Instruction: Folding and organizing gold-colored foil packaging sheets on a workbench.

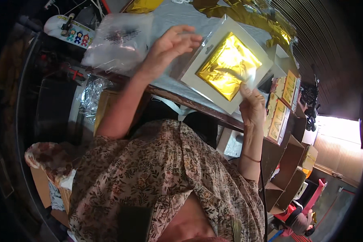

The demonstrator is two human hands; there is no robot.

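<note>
My right hand [253, 105] pinches the lower right edge of a flat package, with the thumb on its front. The package is a white backing card [198, 76] in a clear plastic sleeve, bearing a shiny folded gold foil packet [222, 76]. It is held tilted above the table. To its left, my left hand [171, 45] is raised with its fingers outstretched and apart, holding nothing. A stack of clear plastic bags [117, 42] lies on the table just left of that hand.
The table [165, 20] has a pale covering and a dark front edge. Gold foil sheets [246, 16] lie along its far side. Printed boxes [279, 117] and open cardboard cartons [288, 161] stand at the right. Another person [304, 220] is at the lower right.
</note>
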